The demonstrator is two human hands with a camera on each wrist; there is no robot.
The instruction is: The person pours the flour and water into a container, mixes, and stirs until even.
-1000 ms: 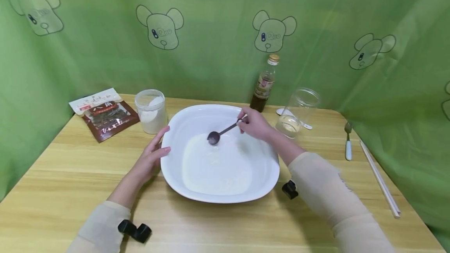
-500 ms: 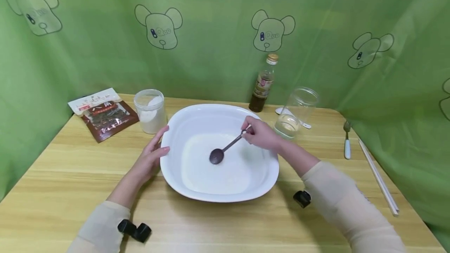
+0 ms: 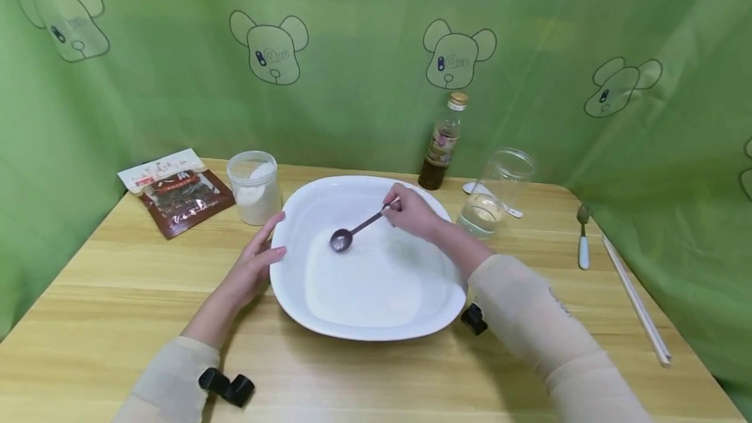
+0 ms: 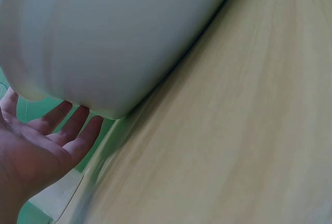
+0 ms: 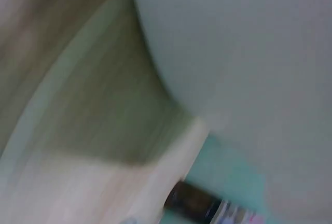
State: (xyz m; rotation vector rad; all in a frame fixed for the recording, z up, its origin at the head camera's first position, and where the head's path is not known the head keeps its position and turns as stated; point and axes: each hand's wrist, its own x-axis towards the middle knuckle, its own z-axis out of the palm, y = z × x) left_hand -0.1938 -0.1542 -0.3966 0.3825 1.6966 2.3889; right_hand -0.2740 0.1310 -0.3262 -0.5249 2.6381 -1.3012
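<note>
A white basin [image 3: 367, 330] stands on the wooden table, with faint ripple-like marks inside it near the spoon. My right hand [image 3: 411, 214] pinches a dark brown long-handled spoon [image 3: 341, 240] by the end of its handle, the bowl low inside the basin. My left hand [image 3: 254, 265] touches the basin's left side, thumb and forefinger at the rim. In the left wrist view, the fingers of my left hand [image 4: 41, 141] reach out straight against the outer wall of the basin [image 4: 114, 42]. The right wrist view is blurred and does not show the right hand.
Behind the basin stand a tub of white powder [image 3: 256, 194], a bottle of dark liquid [image 3: 442, 145] and a glass jar [image 3: 493, 194] with a white spoon [image 3: 514, 212] beside it. A spice packet [image 3: 182, 194] lies left; a fork [image 3: 583, 240] and chopsticks [image 3: 637, 305] lie right.
The right hand moved the spoon toward me and slightly right, then away and left across the basin, and the spoon's bowl turned over and back. The left hand stayed on the rim.
</note>
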